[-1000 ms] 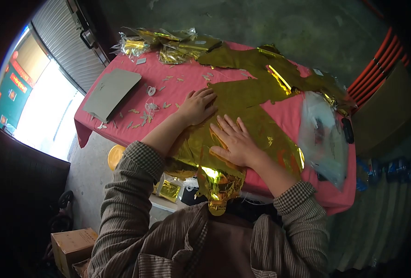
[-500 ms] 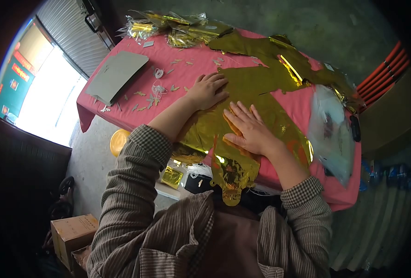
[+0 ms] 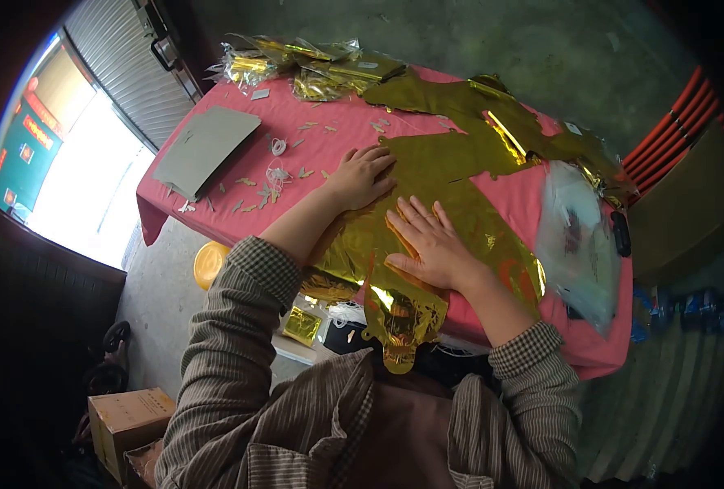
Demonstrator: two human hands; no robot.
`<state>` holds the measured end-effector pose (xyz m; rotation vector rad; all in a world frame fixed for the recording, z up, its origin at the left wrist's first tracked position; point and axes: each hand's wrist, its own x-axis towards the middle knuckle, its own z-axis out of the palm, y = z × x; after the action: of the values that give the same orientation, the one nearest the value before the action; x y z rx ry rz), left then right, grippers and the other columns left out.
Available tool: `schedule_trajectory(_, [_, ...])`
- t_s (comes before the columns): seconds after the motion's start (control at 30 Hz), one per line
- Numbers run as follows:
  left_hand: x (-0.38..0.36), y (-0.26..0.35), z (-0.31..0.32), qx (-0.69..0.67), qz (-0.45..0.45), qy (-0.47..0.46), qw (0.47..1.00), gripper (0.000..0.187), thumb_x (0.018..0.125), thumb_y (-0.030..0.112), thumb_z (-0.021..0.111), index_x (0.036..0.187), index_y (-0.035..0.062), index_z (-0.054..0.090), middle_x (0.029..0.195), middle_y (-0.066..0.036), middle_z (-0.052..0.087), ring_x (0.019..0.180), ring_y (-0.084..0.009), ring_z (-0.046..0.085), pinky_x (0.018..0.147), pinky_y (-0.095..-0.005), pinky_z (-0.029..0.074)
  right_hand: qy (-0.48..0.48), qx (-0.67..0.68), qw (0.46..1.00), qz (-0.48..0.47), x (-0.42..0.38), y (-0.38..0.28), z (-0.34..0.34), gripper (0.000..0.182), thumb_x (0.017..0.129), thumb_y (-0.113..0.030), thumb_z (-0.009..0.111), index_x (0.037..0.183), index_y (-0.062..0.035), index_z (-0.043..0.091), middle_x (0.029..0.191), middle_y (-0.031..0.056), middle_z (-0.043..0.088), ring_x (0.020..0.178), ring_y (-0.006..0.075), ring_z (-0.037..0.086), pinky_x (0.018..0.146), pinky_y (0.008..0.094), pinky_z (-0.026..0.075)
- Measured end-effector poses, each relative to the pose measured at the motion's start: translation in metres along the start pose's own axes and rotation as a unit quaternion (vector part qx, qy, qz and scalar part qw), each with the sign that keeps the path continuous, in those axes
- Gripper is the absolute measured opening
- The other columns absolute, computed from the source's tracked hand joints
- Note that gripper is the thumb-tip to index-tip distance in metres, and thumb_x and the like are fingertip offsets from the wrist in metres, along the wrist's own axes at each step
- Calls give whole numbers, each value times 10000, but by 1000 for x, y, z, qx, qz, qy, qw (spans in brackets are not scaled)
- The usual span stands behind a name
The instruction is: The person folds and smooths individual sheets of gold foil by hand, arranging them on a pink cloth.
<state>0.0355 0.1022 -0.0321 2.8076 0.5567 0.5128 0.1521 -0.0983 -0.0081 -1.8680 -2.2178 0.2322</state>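
Observation:
A flat gold foil balloon (image 3: 427, 163) with small tabs along its edge is spread over the pink cloth, its narrow end hanging past the near table edge. On its left part rests my left hand (image 3: 362, 178), palm down with the fingers slightly bent. My right hand (image 3: 431, 246) lies flat on the foil, a little nearer to me, fingers stretched and thumb apart. Neither hand grips anything. Beyond this foil, more gold foil (image 3: 435, 102) covers the far side of the table.
The pink-covered table (image 3: 240, 155) also bears a grey board (image 3: 207, 147), white string (image 3: 277, 175), scattered small cut pieces (image 3: 248, 182) and gold foil packets (image 3: 329, 77). At right lie clear plastic bags (image 3: 574, 236) and a black object (image 3: 620, 234). A cardboard box (image 3: 130, 420) stands lower left.
The view has tilted slightly, so the table sits lower in the picture. Both hands stay at nearly the same places on the foil balloon.

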Motion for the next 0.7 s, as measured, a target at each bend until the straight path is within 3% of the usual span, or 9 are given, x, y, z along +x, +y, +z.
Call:
schedule_trajectory(0.33, [4,4,-5,15,1,-9,1000,515,854,373,513,1277,87,450,1339,-111,411,1290,-272,318,1039,-449,250,-1,-3,1000,5,4,2,3,709,856,-556,425,1399,-124,279,1463,142,207,1375,264,123,1111,449,43])
schedule_trajectory(0.43, [9,16,-9,111,-21,-4,994,492,815,350,549,1226,88,487,1291,-100,462,1267,-271,352,1020,-476,270,-7,-1,1000,15,4,1,2,708,855,-547,431,1401,-125,273,1463,148,203,1373,275,127,1109,457,47])
schedule_trajectory(0.5, [14,22,-11,28,41,35,998,417,788,276,570,1154,79,547,1194,-100,535,1179,-284,436,984,-437,333,-13,2,1000,21,4,3,4,710,854,-542,435,1403,-125,268,1464,151,198,1372,281,129,1108,462,50])
schedule_trajectory(0.53, [17,25,-9,27,43,35,998,417,788,276,570,1154,79,547,1194,-100,535,1179,-284,436,984,-437,333,0,-5,1000,12,4,4,6,721,848,-557,424,1405,-129,261,1466,152,193,1372,283,130,1105,476,50])
schedule_trajectory(0.6, [25,32,-8,-117,30,21,992,330,769,212,574,1066,71,600,1093,-90,583,1066,-283,499,928,-388,393,15,-16,1000,5,5,4,8,733,841,-572,413,1407,-134,255,1469,152,188,1372,284,131,1102,490,51])
schedule_trajectory(0.7, [31,22,7,-36,82,41,995,272,770,193,576,1010,73,621,1026,-90,594,992,-277,516,879,-357,427,18,-9,1000,4,4,5,8,739,841,-573,409,1411,-133,244,1469,157,183,1371,285,135,1101,492,54])
